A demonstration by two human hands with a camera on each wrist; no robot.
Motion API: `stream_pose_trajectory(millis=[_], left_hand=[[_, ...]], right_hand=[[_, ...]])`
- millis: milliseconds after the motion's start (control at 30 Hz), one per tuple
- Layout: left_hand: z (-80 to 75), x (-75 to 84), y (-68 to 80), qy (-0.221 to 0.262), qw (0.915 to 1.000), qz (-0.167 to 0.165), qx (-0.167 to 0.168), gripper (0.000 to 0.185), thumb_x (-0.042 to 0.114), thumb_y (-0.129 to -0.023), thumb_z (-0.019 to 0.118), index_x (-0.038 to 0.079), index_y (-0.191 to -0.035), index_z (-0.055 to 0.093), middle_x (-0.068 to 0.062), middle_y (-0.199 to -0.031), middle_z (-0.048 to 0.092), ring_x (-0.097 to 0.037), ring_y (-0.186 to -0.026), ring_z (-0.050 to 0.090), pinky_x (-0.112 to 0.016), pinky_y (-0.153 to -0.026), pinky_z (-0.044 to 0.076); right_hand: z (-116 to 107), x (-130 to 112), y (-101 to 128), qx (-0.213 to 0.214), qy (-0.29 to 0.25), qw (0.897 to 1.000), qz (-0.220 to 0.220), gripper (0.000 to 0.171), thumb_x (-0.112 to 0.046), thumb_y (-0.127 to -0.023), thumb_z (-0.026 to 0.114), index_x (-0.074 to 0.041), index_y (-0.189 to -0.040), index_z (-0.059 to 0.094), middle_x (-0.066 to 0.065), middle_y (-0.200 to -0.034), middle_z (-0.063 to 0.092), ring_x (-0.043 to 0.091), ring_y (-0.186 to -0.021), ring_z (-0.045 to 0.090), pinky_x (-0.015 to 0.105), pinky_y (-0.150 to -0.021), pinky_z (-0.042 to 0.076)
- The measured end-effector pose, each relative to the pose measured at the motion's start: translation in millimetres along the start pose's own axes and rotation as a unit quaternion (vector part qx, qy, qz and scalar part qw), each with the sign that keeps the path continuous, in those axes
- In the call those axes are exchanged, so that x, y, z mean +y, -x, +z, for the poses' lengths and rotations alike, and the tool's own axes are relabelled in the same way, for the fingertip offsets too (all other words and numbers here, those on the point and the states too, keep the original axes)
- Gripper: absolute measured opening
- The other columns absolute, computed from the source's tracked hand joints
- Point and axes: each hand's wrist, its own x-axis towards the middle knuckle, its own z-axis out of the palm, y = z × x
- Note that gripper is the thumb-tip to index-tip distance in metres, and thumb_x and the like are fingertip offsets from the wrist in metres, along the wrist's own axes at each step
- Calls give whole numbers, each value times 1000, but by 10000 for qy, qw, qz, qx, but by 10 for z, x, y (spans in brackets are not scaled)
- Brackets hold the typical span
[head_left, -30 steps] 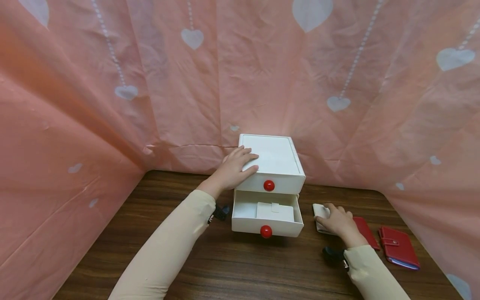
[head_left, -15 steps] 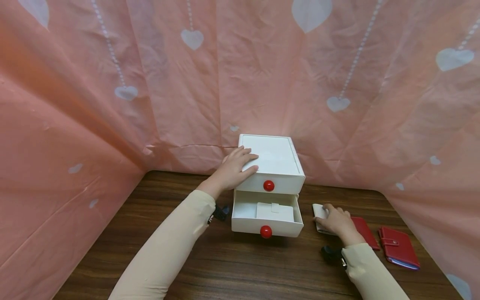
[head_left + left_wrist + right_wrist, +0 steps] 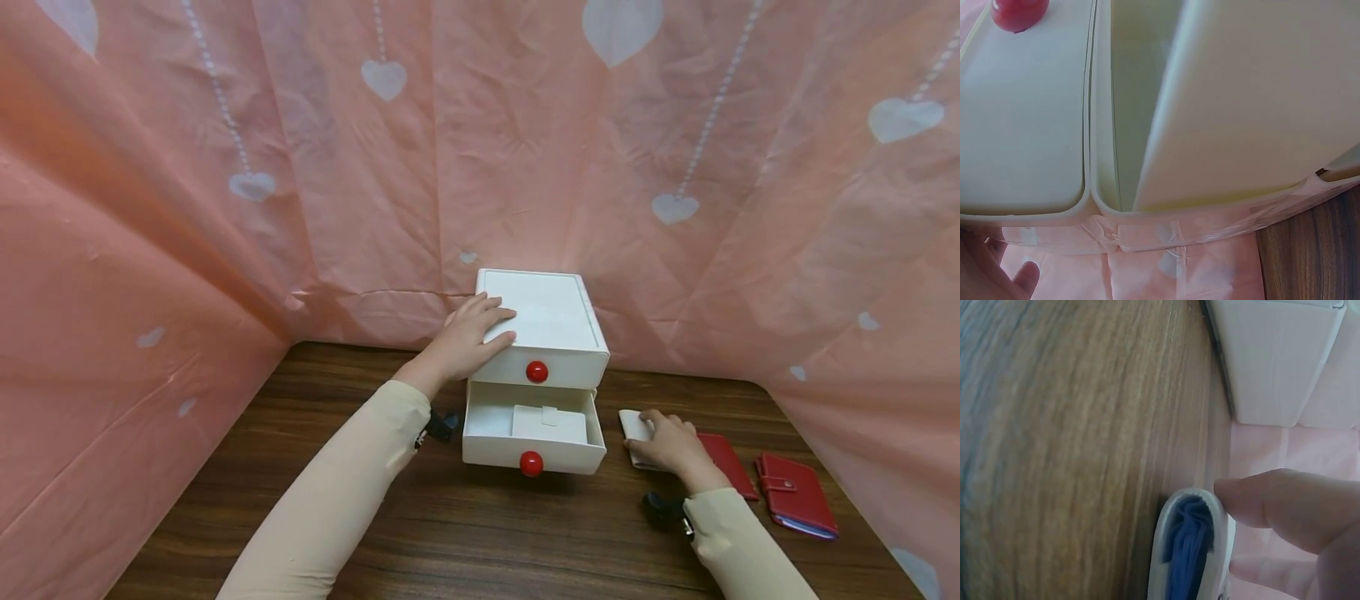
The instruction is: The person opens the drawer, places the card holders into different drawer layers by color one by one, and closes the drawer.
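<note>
On the left part of the white cabinet's top (image 3: 551,312) my left hand (image 3: 465,340) rests with its fingers spread; part of it shows at the lower left corner of the left wrist view. The lower drawer (image 3: 491,451) is pulled out, and a white card holder with a tab (image 3: 551,429) lies inside. To the cabinet's right, my right hand (image 3: 677,452) touches another white card holder (image 3: 633,427) flat on the table. In the right wrist view the thumb meets its folded edge (image 3: 1190,495), with blue sleeves visible inside. My hand covers much of its cover.
A plain red cover (image 3: 729,467) lies just right of my right hand. Farther right is a red card holder with a snap strap (image 3: 798,496). The upper drawer with its red knob (image 3: 537,372) is closed. Pink curtain (image 3: 360,208) surrounds the wooden table (image 3: 480,533).
My right hand and the white card holder under it have shifted slightly left, towards the cabinet. The left hand stays on the cabinet's top.
</note>
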Motion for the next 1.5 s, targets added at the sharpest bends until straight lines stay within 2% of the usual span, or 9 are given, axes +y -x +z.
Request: stream_pose_trajectory(millis=[333, 800, 1500], left_hand=[[6, -4, 10, 7, 10000, 12, 32, 50, 47, -104, 46, 22, -147, 52, -5, -160, 34, -24, -152, 15, -56, -118, 17], [-3, 1, 7, 64, 10000, 12, 23, 50, 48, -104, 45, 22, -147, 52, -5, -160, 34, -24, -152, 14, -56, -118, 16], [-5, -3, -3, 22, 10000, 36, 35, 50, 47, -104, 46, 22, -146, 53, -6, -159, 35, -24, -152, 15, -56, -118, 17]], right_hand=[[41, 12, -6, 106, 26, 9998, -155, 68, -38, -83, 74, 6, -132, 54, 36, -116, 54, 51, -103, 48, 59, -82, 44], [41, -13, -12, 15, -30, 9999, 164, 83, -45, -84, 72, 11, -138, 45, 39, -118, 54, 52, -102, 49, 56, -83, 41], [35, -47, -11, 25, 154, 9998, 87, 71, -36, -80, 74, 8, -132, 54, 35, -113, 58, 53, -101, 50, 57, -82, 42]])
